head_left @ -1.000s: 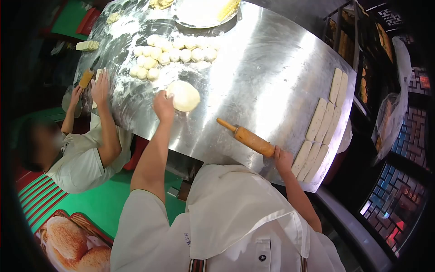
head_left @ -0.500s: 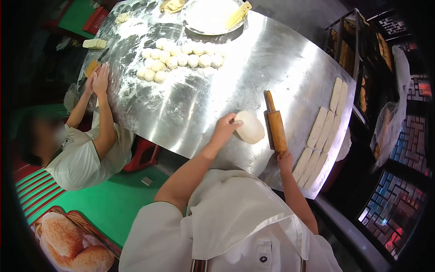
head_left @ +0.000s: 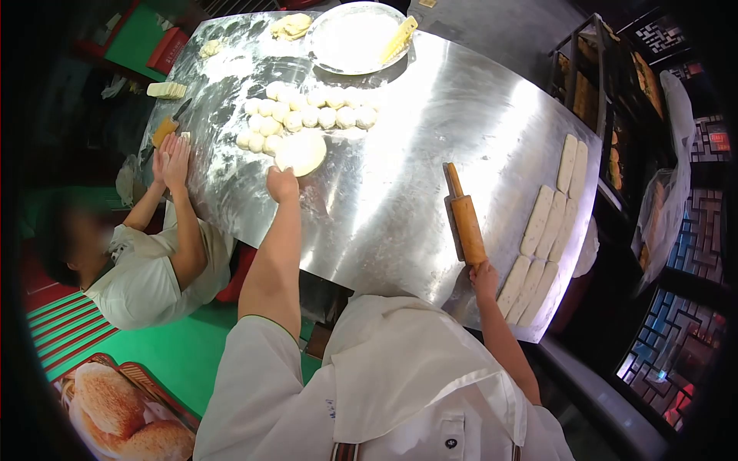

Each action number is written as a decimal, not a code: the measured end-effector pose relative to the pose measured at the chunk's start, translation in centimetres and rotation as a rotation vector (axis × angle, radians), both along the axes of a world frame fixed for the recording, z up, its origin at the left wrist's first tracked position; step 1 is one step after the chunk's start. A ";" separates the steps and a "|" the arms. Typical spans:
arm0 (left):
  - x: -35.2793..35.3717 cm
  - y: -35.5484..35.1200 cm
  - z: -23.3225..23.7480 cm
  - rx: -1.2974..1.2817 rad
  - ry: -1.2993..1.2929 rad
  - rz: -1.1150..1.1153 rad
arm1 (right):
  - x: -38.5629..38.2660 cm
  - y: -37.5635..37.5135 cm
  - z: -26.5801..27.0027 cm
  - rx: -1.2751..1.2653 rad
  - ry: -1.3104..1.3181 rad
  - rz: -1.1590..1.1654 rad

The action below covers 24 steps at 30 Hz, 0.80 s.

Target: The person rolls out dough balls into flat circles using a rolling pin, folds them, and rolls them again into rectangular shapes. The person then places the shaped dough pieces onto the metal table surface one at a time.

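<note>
My left hand pinches the near edge of a flat round dough wrapper, stretched out toward the left part of the steel table. The wrapper overlaps the front of a cluster of floured dough balls in this view. On the right, my right hand is closed around the near handle of a wooden rolling pin, which lies on the table pointing away from me. Farther right, pale dough strips lie in rows along the table edge.
A wide bowl of flour with a yellow scraper stands at the back. At the left, a co-worker's hands press together near a wooden-handled tool. Trays of baked goods fill a rack beyond the right edge.
My left hand has carried the dough wrapper leftward and away from me, from beside the rolling pin to the dough balls. My right hand has kept its hold on the rolling pin.
</note>
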<state>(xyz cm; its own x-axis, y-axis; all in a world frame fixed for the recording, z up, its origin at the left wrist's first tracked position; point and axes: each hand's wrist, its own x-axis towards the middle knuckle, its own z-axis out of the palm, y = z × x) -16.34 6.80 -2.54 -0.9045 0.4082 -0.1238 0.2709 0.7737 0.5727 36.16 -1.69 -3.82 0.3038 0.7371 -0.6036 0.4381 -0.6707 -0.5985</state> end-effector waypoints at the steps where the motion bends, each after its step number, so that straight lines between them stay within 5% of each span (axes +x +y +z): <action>1: 0.1 0.1 0.3 -0.001 0.001 -0.006 | -0.2 0.1 0.2 -0.013 -0.009 0.003; 3: 0.3 0.1 1.5 0.328 -0.038 -0.149 | -0.3 -0.2 0.1 -0.031 -0.020 0.000; 5: 4.4 0.0 5.2 0.315 -0.078 -0.205 | 0.5 -0.8 -2.0 0.065 -0.135 0.178; 7: 8.4 -1.0 6.1 0.542 -0.103 -0.477 | 0.6 -1.3 -2.8 0.127 -0.082 0.123; 9: 12.7 -3.3 6.8 0.441 0.053 -0.831 | 0.3 -1.0 -1.8 0.189 -0.028 0.079; 11: 16.1 -6.4 5.2 0.239 -0.031 -1.153 | -0.6 0.0 2.4 0.180 -0.326 0.249; 13: 19.1 -9.8 2.3 0.249 -0.112 -1.435 | -0.4 0.2 3.3 0.173 -0.340 0.300; 15: 20.4 -11.4 3.0 0.283 -0.217 -1.411 | -0.2 0.3 4.5 0.168 -0.354 0.351; 17: 20.3 -11.7 4.3 0.310 -0.329 -1.381 | -0.3 0.0 5.9 0.228 -0.570 0.665; 22: 16.2 -9.9 7.2 0.219 0.151 -1.234 | -2.9 -3.2 4.0 0.335 -0.428 0.814; 24: 15.2 -9.1 3.5 0.055 0.201 -1.322 | -4.7 -2.8 1.9 0.348 -0.376 0.817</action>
<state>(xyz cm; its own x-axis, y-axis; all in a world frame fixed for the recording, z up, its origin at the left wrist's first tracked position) -1.17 -2.28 0.92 0.1707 0.9853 0.0084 0.8760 -0.1556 0.4565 31.41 -4.44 -1.93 -0.2539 0.9261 -0.2791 0.8948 0.1153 -0.4313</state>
